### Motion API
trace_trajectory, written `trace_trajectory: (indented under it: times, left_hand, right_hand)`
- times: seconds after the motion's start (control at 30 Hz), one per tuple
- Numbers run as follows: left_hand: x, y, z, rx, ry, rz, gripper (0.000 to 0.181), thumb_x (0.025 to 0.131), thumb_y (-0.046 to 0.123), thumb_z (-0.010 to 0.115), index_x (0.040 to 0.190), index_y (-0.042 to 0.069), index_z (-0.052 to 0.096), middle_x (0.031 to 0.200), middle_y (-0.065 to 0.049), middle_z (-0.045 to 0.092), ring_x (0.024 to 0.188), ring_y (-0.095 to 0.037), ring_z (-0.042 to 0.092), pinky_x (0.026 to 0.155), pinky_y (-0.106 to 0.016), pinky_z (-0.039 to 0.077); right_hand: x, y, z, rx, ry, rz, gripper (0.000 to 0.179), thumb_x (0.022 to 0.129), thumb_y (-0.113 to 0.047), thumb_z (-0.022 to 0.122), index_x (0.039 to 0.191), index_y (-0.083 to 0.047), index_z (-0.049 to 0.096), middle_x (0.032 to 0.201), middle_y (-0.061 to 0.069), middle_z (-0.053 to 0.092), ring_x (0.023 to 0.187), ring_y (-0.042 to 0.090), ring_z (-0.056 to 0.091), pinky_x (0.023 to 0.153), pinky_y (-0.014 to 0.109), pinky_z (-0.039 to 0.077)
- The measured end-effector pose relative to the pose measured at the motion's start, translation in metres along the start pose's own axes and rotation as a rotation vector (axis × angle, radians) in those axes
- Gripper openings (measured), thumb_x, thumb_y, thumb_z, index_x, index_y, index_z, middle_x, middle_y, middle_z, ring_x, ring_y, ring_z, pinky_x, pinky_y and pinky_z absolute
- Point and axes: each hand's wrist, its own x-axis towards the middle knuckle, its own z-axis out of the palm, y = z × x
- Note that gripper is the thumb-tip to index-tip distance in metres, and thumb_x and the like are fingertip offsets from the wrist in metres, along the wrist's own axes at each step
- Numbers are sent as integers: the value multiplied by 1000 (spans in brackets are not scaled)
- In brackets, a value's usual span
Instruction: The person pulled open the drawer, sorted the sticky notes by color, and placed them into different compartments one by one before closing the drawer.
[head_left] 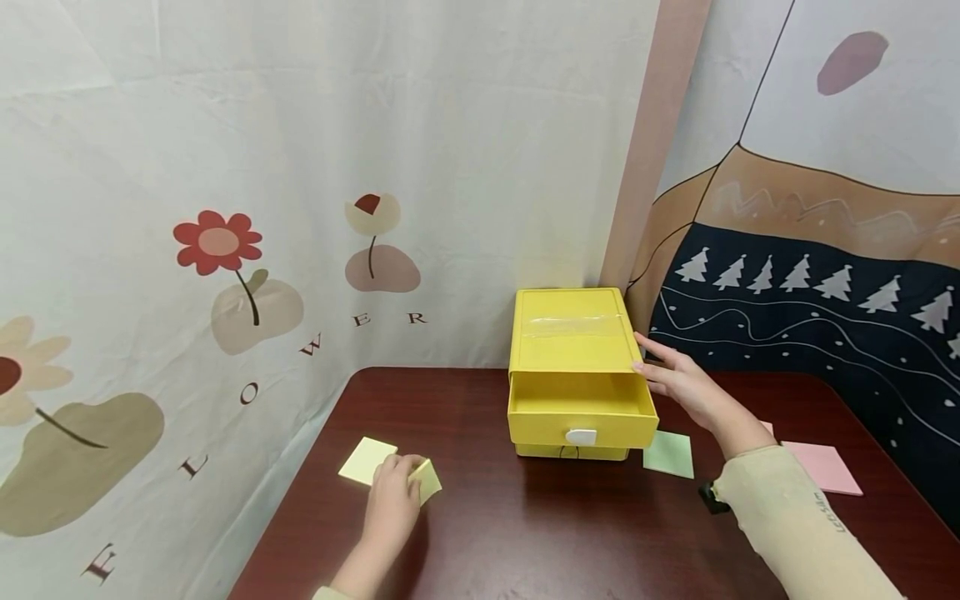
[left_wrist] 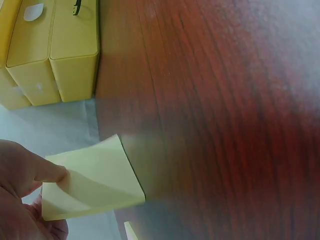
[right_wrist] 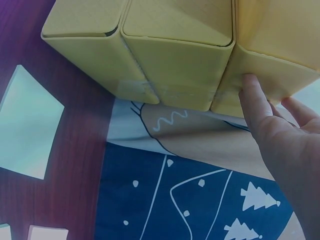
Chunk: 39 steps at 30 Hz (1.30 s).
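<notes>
My left hand (head_left: 395,497) pinches a yellow sticky note (head_left: 426,481) between thumb and fingers, above the left part of the table. Just beyond it on the table lies another yellow sticky note (head_left: 367,460). In the left wrist view, the thumb presses on the flat face of the held note (left_wrist: 95,177). A yellow drawer box (head_left: 573,329) stands near the back, its top drawer (head_left: 581,428) pulled out. No contents show inside that drawer. My right hand (head_left: 686,385) rests extended fingers against the box's right side; its fingertips touch the side wall in the right wrist view.
A green sticky note (head_left: 669,454) lies at the right of the box. Farther right are pink sticky notes (head_left: 822,467), partly behind the right sleeve (head_left: 795,517). Behind the dark wooden table (head_left: 540,542) hangs a printed curtain (head_left: 465,167).
</notes>
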Motion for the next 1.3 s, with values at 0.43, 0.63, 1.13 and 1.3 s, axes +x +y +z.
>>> trace_trajectory:
  times: [0.43, 0.63, 1.13, 1.3]
  left_hand:
    - [2, 1, 1, 45, 135, 161, 28, 66, 0, 81, 87, 16, 71, 80, 6, 60, 76, -14, 58, 63, -33, 52]
    - [5, 4, 0, 83, 268, 304, 29, 62, 2, 84, 83, 18, 72, 78, 8, 58, 71, -11, 56, 50, -27, 48]
    - [15, 11, -3, 9, 438, 526, 15, 74, 4, 72, 86, 13, 75, 84, 2, 63, 75, -17, 59, 60, -31, 50]
    - [20, 16, -5, -37, 526, 609, 18, 74, 3, 67, 87, 12, 75, 84, -2, 65, 74, -21, 59, 61, -32, 49]
  right_hand:
    - [1, 1, 1, 4, 2, -3, 76, 95, -40, 54, 154, -17, 11, 154, 21, 22, 130, 40, 42, 105, 54, 33]
    - [2, 3, 0, 5, 1, -4, 76, 96, -40, 53, 154, -17, 10, 154, 21, 21, 131, 40, 41, 106, 54, 33]
    - [1, 2, 0, 19, 1, 11, 78, 95, -41, 54, 154, -18, 9, 155, 21, 18, 132, 43, 38, 107, 57, 28]
    - [1, 2, 0, 8, 1, 2, 77, 95, -41, 53, 154, -18, 9, 155, 21, 18, 132, 42, 38, 106, 56, 30]
